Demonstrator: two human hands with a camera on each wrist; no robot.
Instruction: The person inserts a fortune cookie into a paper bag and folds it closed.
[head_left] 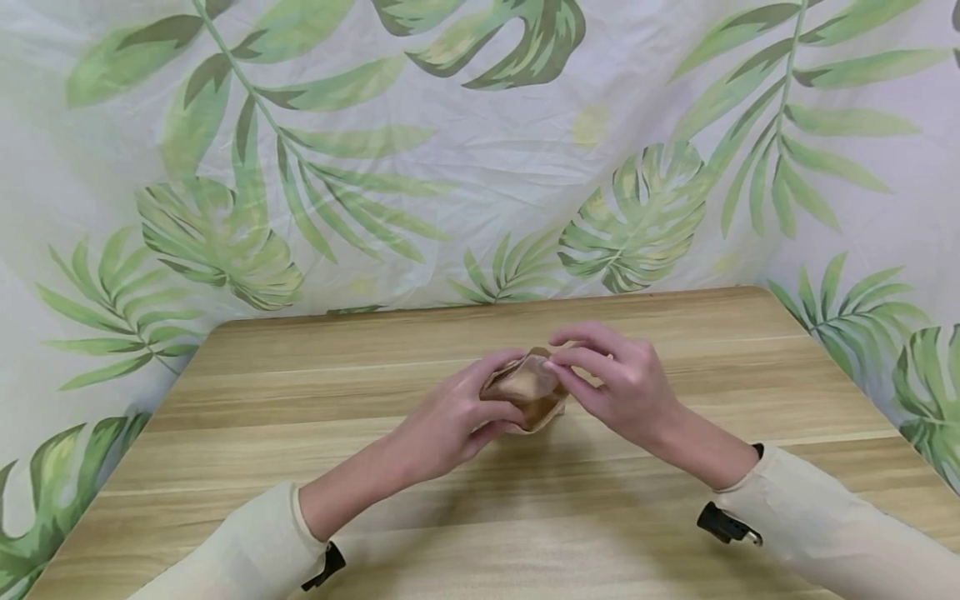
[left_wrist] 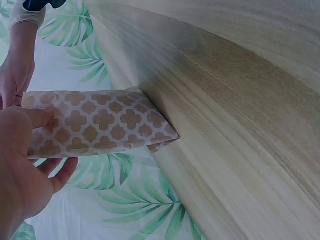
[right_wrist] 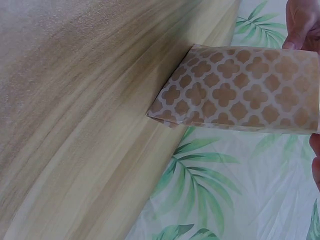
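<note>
A brown paper bag (left_wrist: 100, 122) with a white lattice pattern stands on the table, its mouth open toward the head camera. My left hand (head_left: 450, 412) grips it near the top, thumb and fingers spread around the mouth. Inside the mouth, a pale, see-through film (head_left: 536, 373) shows; what it belongs to is hidden. My right hand (head_left: 626, 387) is at the bag's right rim, with thumb and forefinger pinching at the film's edge. In the right wrist view, the patterned side of the bag (right_wrist: 245, 90) faces the camera, and only some right fingertips (right_wrist: 316, 145) show.
The wood-grain table (head_left: 300, 433) extends around both hands. Behind it hangs a pale cloth (head_left: 480, 200) printed with green leaves. A black wrist device (head_left: 727, 523) is at the right cuff, and another black device (head_left: 326, 567) at the left.
</note>
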